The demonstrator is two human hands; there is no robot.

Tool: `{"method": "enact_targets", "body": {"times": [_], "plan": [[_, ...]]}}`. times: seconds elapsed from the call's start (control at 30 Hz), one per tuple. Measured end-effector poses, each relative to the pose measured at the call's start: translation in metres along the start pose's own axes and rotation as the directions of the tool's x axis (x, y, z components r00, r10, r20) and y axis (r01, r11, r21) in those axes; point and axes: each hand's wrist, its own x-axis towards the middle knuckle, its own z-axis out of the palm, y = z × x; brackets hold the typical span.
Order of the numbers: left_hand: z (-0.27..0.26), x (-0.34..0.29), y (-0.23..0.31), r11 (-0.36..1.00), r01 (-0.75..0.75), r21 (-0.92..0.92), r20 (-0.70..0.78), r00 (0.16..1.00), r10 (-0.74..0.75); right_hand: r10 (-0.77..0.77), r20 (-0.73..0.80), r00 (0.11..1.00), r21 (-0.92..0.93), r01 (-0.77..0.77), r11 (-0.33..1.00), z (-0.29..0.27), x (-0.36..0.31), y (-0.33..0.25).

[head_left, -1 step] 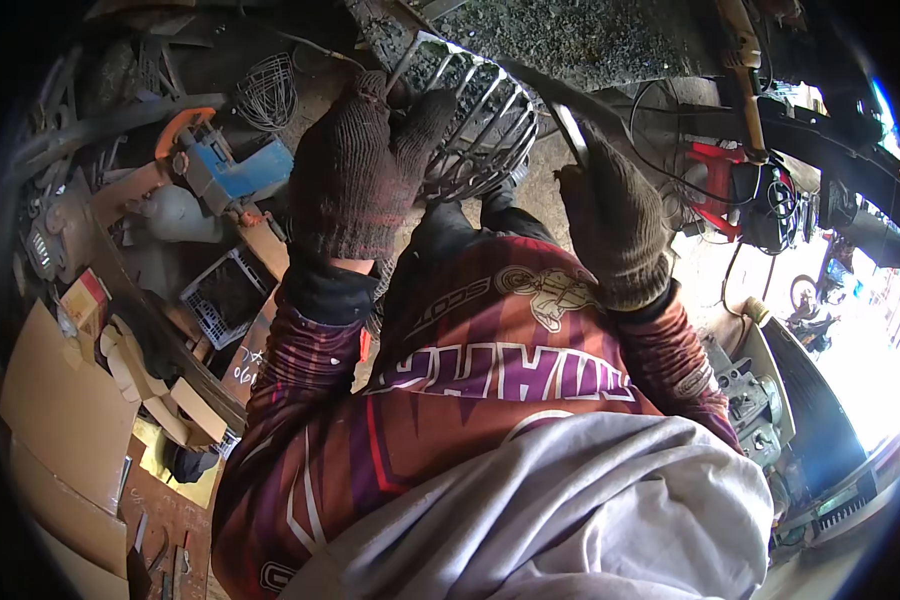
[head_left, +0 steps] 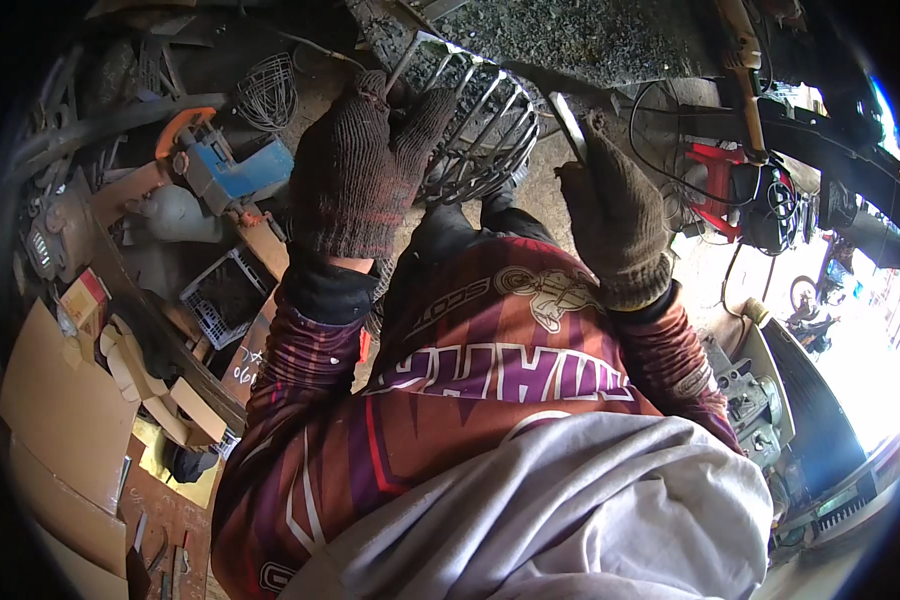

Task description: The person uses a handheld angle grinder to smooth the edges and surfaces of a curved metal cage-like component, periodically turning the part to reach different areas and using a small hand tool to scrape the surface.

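An openwork basket of bare metal rods (head_left: 480, 125) leans at the edge of a grit-covered workbench (head_left: 580, 40), its bars curving down toward my legs. My left hand (head_left: 355, 175), in a dark knitted glove, is closed at the basket's left side, and a rod rises beside its fingertips. The gloved right hand (head_left: 620, 215) is closed round the lower end of a flat metal bar (head_left: 568, 125), to the right of the basket. The bar's upper end meets a dark strip along the bench edge; whether they are joined I cannot tell. Gloves hide the exact grips.
A wire bundle (head_left: 267, 92) and a blue-and-orange machine (head_left: 235, 165) are at the left. Below them are a plastic crate (head_left: 225, 300) and cardboard boxes (head_left: 70, 410). A wooden-handled hammer (head_left: 742, 70), loose cables and a red metal frame (head_left: 715, 185) are at the right.
The dark strip beside the flat bar has shifted slightly upward, away from my right hand. My left hand and the basket look almost unmoved.
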Motion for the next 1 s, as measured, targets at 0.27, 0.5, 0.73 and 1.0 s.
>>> {"method": "enact_targets", "body": {"times": [0.27,0.5,0.73,1.0], "plan": [[0.006,0.007,-0.015,0.991,-0.128,-0.047,-0.060,0.990,0.125,0.309,-0.004,0.951,0.293,-0.294,0.910,0.003,-0.016,0.022],[-0.013,0.037,-0.002,0.884,-0.185,0.430,0.355,0.935,0.022,0.400,0.100,0.911,0.420,-0.403,0.813,0.015,-0.036,0.029],[-0.012,0.049,-0.011,0.871,-0.319,0.374,0.335,0.922,0.194,0.323,0.150,0.935,0.239,-0.351,0.905,0.010,-0.033,0.027],[-0.016,0.046,-0.014,0.769,-0.416,0.485,0.390,0.890,0.236,0.292,0.133,0.947,0.439,-0.321,0.840,0.009,-0.024,0.020]]}}
